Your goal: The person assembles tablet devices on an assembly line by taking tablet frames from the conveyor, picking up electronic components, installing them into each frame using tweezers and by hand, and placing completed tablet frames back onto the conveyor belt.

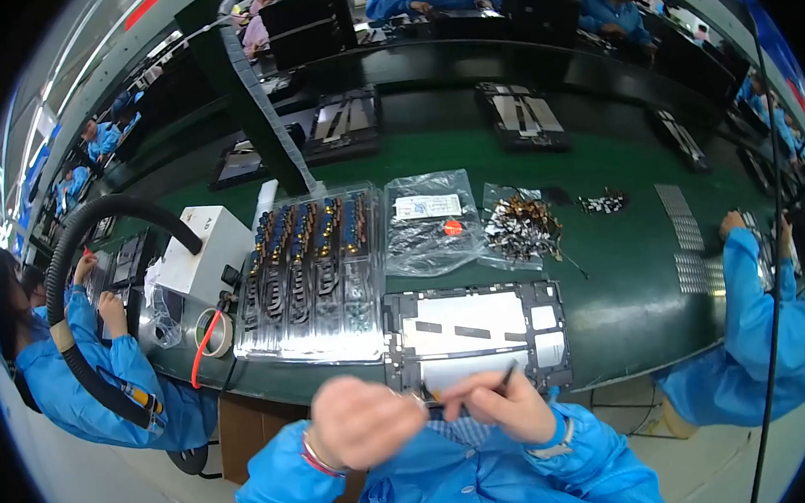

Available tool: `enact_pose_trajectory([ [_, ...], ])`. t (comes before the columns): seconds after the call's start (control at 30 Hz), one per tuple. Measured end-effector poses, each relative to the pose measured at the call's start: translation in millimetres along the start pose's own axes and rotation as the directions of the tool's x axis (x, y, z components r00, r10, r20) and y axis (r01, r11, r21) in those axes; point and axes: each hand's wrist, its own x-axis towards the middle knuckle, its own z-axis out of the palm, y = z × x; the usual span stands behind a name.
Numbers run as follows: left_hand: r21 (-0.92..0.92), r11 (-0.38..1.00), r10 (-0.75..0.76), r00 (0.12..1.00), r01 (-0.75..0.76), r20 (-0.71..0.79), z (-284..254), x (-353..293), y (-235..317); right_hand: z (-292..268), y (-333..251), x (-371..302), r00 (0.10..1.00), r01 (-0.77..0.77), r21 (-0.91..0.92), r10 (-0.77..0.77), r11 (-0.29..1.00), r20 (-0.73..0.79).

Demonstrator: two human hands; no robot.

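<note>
My left hand (367, 421) is raised over the near table edge, blurred, its fingers closed and pointing right. Whatever its fingertips pinch is too small and smeared to name. Close beside it, my right hand (506, 406) grips a thin dark tool (509, 374) whose end sticks up past the fingers. The fingertips of both hands nearly meet over a small bright spot. Just beyond them lies an opened tablet-like device (473, 321) with a black frame and silver panels, its near edge partly hidden by my hands.
A clear tray (308, 285) of small circuit parts stands left, near a tape roll (214, 334) and a white box (202, 254) with a black hose. Behind the device are a plastic bag (429, 241) and a pile of flex cables (521, 226). Co-workers sit at both sides.
</note>
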Motion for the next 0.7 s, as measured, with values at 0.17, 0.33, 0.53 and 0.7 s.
enact_pose_trajectory([
  [0.17, -0.011, 0.992, 0.123, 0.991, -0.124, -0.052, 30, -1, 43, -3, -4, -4, 0.992, -0.084, 0.078, 0.091, 0.993, -0.087],
  [0.33, -0.065, 0.99, 0.123, 0.992, -0.125, -0.036, 30, -8, 40, 1, 5, -6, 0.992, -0.055, 0.014, 0.056, 0.998, -0.113],
  [0.53, -0.133, 0.932, -0.337, 0.941, 0.336, 0.014, 29, 19, 39, 14, 0, -11, 0.942, 0.095, -0.238, -0.165, 0.967, -0.292],
  [0.7, -0.177, 0.902, -0.395, 0.918, 0.395, 0.036, 20, 25, 40, 21, -6, -14, 0.814, 0.294, -0.75, -0.566, 0.593, -0.129],
])
